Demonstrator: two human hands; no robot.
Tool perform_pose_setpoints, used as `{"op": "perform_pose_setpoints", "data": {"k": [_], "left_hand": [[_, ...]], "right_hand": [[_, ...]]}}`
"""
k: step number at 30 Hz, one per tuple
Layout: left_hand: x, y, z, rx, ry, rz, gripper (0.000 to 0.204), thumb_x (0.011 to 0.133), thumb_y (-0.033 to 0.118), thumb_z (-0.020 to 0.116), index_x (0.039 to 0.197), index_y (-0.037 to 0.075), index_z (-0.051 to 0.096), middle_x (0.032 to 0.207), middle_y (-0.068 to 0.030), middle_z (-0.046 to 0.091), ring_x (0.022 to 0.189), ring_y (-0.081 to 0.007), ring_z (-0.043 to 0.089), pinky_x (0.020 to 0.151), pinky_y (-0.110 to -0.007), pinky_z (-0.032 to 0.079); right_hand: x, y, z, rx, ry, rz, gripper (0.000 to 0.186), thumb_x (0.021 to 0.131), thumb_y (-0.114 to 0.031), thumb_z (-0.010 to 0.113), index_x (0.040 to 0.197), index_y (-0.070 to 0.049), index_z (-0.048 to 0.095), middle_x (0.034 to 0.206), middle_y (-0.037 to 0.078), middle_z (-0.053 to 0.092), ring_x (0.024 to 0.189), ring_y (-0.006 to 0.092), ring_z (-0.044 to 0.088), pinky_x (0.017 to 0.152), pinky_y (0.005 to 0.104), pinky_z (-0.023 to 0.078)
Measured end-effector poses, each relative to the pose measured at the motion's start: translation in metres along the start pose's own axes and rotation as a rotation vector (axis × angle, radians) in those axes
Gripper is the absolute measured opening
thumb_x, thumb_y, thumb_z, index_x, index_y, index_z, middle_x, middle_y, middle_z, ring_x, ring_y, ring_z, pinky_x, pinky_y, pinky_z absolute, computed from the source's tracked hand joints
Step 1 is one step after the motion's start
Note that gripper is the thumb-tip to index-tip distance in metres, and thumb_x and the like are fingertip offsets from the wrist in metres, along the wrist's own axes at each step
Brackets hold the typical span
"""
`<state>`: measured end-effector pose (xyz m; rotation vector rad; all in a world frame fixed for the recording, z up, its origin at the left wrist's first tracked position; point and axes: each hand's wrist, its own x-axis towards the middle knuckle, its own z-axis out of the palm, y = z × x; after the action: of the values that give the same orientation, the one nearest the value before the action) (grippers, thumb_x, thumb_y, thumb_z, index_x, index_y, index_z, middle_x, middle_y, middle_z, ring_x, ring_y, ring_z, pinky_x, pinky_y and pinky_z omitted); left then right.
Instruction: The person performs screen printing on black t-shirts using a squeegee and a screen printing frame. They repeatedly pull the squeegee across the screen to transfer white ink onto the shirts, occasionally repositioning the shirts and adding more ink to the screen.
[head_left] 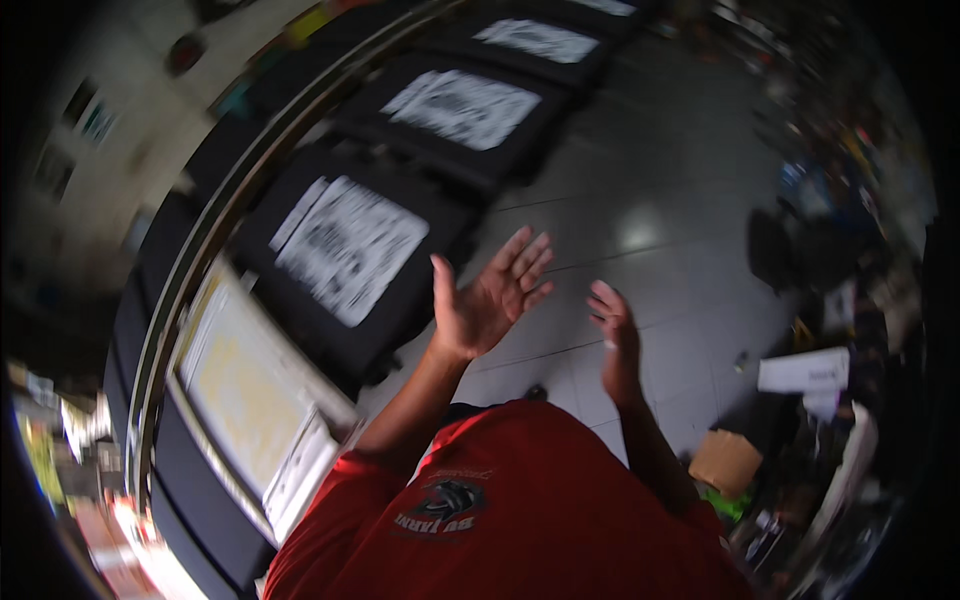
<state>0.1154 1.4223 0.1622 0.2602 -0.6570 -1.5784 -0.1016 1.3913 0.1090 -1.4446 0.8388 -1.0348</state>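
My left hand is raised with its palm showing and the fingers spread; nothing is in it. To its right, my right hand is held up over the tiled floor, bare too, its fingers loosely stretched and slightly blurred. Nearest to my left hand lies a black T-shirt spread flat, bearing a white patterned print. Neither hand touches it. Beside that shirt, close to my left forearm, a printing screen with a pale frame and yellowish mesh is resting.
More black shirts with white prints run in a row toward the far end. A long rail borders them on the left. Grey floor tiles stretch between the row and clutter on the right, including a white box and a cardboard box.
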Motion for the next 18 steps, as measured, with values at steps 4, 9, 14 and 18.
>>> {"op": "perform_pose_setpoints", "data": {"k": [4, 9, 14, 18], "left_hand": [[0.089, -0.109, 0.01, 1.087, -0.201, -0.126, 0.1, 0.091, 0.075, 0.029, 0.154, 0.003, -0.001, 0.161, -0.02, -0.002, 0.149, -0.035, -0.002, 0.119, -0.048, 0.005], [0.18, -0.201, -0.007, 0.999, -0.286, -0.285, 0.093, 0.095, 0.061, 0.036, 0.153, 0.001, -0.008, 0.159, -0.0242, -0.011, 0.148, -0.0379, -0.009, 0.118, -0.051, 0.003], [0.293, -0.244, -0.019, 1.056, -0.464, -0.204, 0.094, 0.095, 0.054, 0.046, 0.152, -0.002, -0.005, 0.159, -0.0254, -0.01, 0.149, -0.0379, -0.007, 0.116, -0.053, -0.002], [0.451, -0.29, -0.058, 1.334, -0.652, -0.084, 0.109, 0.084, 0.079, 0.039, 0.154, 0.002, 0.005, 0.159, -0.0274, -0.001, 0.146, -0.0449, 0.01, 0.116, -0.055, 0.008]], "right_hand": [[0.059, 0.007, -0.045, -0.06, 0.136, -0.107, 0.079, 0.099, -0.062, 0.028, 0.152, -0.004, 0.02, 0.157, 0.017, 0.023, 0.146, 0.0322, 0.02, 0.118, 0.0425, 0.018], [0.153, 0.046, -0.131, 0.237, 0.323, 0.077, 0.082, 0.098, -0.065, 0.024, 0.155, -0.008, 0.012, 0.161, 0.014, 0.011, 0.149, 0.0313, 0.011, 0.119, 0.0443, 0.013], [0.261, 0.084, -0.242, 0.595, 0.459, 0.311, 0.078, 0.099, -0.063, 0.022, 0.154, -0.008, 0.015, 0.16, 0.014, 0.016, 0.147, 0.0305, 0.018, 0.119, 0.0445, 0.015], [0.33, 0.101, -0.312, 0.817, 0.47, 0.364, 0.08, 0.098, -0.066, 0.02, 0.151, -0.006, 0.026, 0.156, 0.018, 0.026, 0.143, 0.0314, 0.027, 0.114, 0.0441, 0.026]]}}
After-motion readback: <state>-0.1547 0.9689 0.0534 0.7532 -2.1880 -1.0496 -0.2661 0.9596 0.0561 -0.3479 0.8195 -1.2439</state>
